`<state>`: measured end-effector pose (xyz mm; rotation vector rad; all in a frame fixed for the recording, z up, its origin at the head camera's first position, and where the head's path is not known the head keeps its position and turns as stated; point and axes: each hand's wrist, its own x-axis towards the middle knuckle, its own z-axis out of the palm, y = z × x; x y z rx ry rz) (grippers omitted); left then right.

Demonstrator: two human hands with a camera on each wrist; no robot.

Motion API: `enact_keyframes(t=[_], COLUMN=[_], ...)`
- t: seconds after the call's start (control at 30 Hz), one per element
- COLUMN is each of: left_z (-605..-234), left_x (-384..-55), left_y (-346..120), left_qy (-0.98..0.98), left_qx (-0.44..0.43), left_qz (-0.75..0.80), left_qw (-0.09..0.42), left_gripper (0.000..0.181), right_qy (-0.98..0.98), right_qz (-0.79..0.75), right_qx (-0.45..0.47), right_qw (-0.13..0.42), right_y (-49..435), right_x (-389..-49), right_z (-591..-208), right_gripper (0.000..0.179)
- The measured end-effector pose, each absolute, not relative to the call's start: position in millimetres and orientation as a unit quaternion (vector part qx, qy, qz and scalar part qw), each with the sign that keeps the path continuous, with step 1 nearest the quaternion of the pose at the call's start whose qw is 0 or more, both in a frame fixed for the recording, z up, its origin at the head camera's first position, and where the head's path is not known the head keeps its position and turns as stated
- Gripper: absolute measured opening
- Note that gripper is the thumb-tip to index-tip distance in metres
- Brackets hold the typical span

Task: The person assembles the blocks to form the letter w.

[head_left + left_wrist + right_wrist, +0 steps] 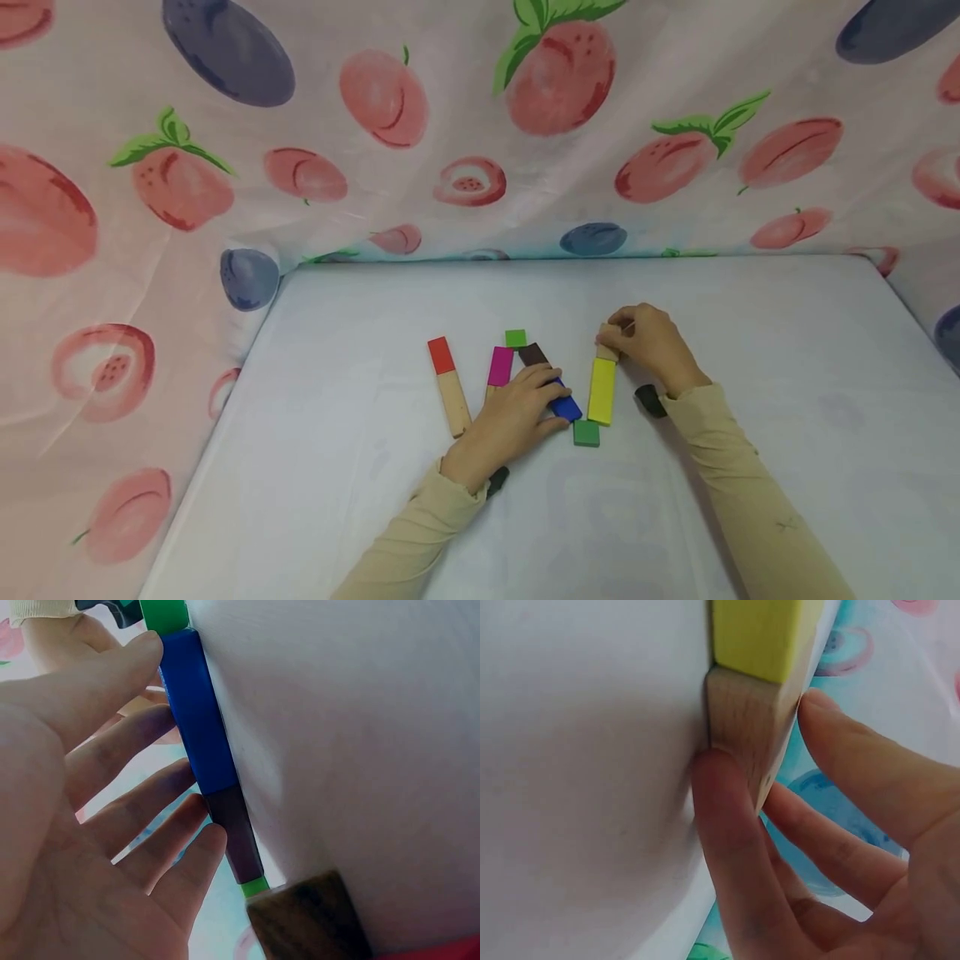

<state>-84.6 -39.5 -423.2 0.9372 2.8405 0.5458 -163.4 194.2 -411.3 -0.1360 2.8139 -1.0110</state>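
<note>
My right hand [662,348] pinches a small plain wooden block [742,709] at the far end of the yellow block [602,392]. The two blocks meet end to end in the right wrist view. My left hand [513,417] lies over the middle of the row, its extended fingertips along the side of the blue block [196,712] and the dark brown block [234,832]. A green block [587,433] joins the near ends of the blue and yellow blocks. Beyond the brown block lies a light green block [515,338].
Left of these, a magenta block [501,367] has a plain wooden block below it, mostly hidden by my left hand. Farther left, a red block [442,356] meets a long plain wooden block [453,404]. A fruit-print cloth [468,125] hangs behind the white table [337,500].
</note>
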Motion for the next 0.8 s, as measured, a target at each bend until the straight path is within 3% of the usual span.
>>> enact_keyframes(t=[0.43, 0.8], left_z=[-425.3, -423.4], left_x=[-84.7, -84.6], left_y=[-38.1, -39.2], left_qy=[0.932, 0.934], left_qx=[0.308, 0.308], left_qz=[0.183, 0.175], left_qw=[0.052, 0.049], left_gripper=[0.043, 0.043], right_qy=[0.943, 0.953], right_qz=[-0.315, -0.285], right_qx=[-0.06, -0.093], right_qw=[0.086, 0.039], right_y=[196.2, 196.0], right_x=[-161.0, -157.2], right_z=[-409.1, -409.7], right_gripper=[0.043, 0.036])
